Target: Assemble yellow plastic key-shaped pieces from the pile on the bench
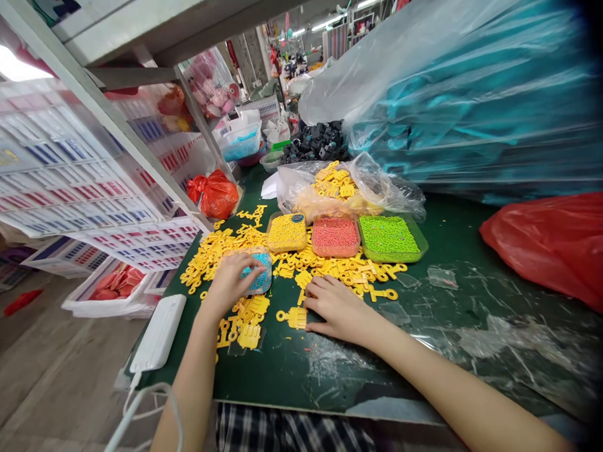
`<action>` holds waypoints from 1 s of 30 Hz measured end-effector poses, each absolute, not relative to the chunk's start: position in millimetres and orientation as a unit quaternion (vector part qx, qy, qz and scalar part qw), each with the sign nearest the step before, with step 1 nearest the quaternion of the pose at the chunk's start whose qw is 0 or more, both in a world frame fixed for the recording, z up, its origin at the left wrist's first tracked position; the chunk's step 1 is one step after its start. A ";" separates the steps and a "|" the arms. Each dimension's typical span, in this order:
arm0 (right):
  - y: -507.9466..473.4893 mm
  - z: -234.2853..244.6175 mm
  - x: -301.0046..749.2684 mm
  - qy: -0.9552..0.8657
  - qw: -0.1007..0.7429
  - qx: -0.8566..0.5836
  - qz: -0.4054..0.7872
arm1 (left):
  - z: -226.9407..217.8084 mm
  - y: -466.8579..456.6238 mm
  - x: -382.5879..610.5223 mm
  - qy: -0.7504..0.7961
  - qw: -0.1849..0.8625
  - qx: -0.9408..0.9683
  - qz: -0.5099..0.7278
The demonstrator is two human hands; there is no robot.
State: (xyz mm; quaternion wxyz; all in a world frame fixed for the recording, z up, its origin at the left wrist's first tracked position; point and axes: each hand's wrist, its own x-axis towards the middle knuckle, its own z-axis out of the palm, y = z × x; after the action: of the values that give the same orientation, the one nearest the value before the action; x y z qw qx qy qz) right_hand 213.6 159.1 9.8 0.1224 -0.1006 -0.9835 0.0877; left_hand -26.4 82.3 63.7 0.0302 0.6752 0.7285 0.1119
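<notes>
My left hand (232, 282) lies with its fingertips over a small tray of blue beads (258, 275), and I cannot tell whether it pinches anything. My right hand (333, 307) rests palm down with spread fingers on the green table mat (292, 376), touching flat yellow plastic pieces with ring ends (296, 317). Many such pieces lie scattered around both hands. Beyond them stand trays of yellow beads (287, 233), coral beads (335, 236) and green beads (389, 238). A clear plastic bag (339, 188) holds more yellow pieces.
A white power bank (157, 333) with a cable lies at the table's left edge. Stacked white crates (80, 169) fill the left side. Red bags (541, 245), a teal wrapped bundle (471, 94) and black parts (315, 141) surround the table's far side.
</notes>
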 end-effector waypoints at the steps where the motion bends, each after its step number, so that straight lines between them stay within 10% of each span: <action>1: 158.7 10.1 213.5 -0.983 0.122 -0.104 0.089 | 60.7 78.6 -15.1 0.703 0.037 0.696 0.139; 30: 146.7 21.9 210.5 -0.977 0.091 -0.160 0.110 | 14.3 59.3 28.3 0.623 0.191 0.740 0.167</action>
State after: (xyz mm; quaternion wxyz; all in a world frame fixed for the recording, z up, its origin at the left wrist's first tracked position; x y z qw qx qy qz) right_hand 210.5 146.7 21.9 0.0911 -0.1595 -0.9768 0.1098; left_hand 28.3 59.3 14.3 0.1909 0.7400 0.6229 0.1672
